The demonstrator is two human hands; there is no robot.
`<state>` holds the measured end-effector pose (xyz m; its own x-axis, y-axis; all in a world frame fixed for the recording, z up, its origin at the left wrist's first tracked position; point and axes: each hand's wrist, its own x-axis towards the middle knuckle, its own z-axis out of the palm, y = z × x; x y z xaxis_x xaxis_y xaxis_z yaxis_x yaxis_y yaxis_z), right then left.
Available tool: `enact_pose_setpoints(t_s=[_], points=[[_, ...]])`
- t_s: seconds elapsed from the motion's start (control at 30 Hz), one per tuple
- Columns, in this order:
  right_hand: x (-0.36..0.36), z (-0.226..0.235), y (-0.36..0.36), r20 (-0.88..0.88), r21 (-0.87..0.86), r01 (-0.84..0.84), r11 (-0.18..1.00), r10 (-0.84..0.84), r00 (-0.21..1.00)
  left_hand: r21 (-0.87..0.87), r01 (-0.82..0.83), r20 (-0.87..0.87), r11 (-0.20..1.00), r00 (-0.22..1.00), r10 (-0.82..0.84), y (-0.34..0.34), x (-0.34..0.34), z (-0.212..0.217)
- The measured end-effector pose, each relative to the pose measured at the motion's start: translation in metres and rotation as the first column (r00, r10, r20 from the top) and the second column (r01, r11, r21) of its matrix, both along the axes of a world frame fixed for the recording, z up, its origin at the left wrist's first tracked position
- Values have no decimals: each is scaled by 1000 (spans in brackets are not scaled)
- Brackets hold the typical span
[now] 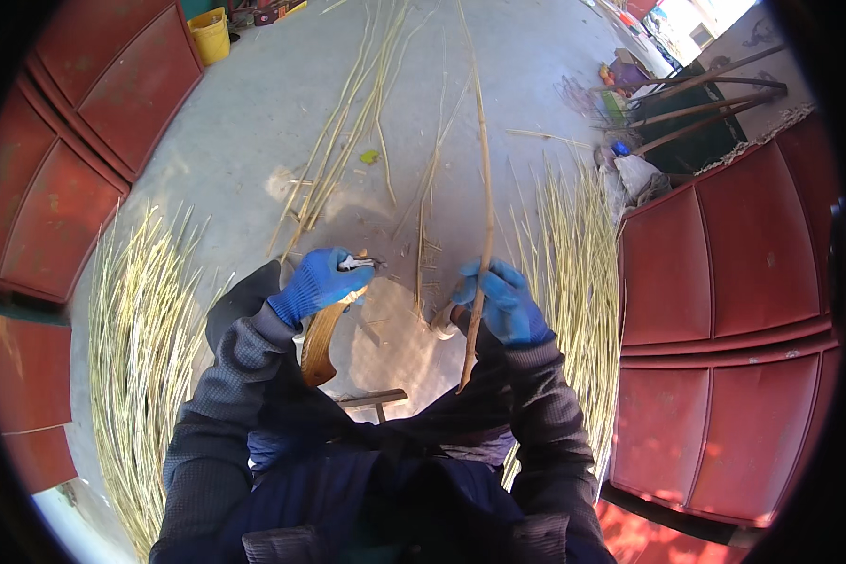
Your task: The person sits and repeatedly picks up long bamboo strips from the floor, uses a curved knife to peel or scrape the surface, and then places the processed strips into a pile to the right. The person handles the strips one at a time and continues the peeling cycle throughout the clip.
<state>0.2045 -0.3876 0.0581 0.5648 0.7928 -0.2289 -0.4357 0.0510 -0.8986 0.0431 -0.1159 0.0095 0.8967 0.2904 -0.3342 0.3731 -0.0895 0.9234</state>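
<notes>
My left hand (pixel 312 285), in a blue work glove, is closed round a small hand tool (pixel 355 262) with pale handles and a dark metal tip; its exact kind is hard to make out. In my gloved right hand (pixel 508 299) is a long, thin brown stick (pixel 486 160). Its lower end comes down between my knees, and its upper part reaches far ahead over the floor. The tool and the stick are apart. Below my left hand stands a curved piece of yellow-brown wood (pixel 321 345), beside a short wooden bar (pixel 374 399).
Pale thin rods lie in a large bundle on the left (pixel 141 367) and another on the right (pixel 581 282). Loose sticks (pixel 348 122) spread across the concrete floor ahead. Red metal panels (pixel 667 273) flank both sides. A yellow bucket (pixel 211 38) stands far left; poles (pixel 696 108) lean far right.
</notes>
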Motion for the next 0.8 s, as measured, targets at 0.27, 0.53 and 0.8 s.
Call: enact_pose_setpoints(t_s=[0.27, 0.53, 0.8], points=[[-17, 29, 16, 313, 188, -23, 982, -38, 949, 341, 187, 271, 921, 919, -287, -88, -89, 56], [-37, 40, 22, 392, 77, 46, 996, -73, 917, 243, 193, 209, 950, 947, -246, -108, -106, 76], [-71, 31, 20, 372, 64, 57, 996, -76, 925, 406, 177, 246, 896, 924, -294, -99, -105, 77]])
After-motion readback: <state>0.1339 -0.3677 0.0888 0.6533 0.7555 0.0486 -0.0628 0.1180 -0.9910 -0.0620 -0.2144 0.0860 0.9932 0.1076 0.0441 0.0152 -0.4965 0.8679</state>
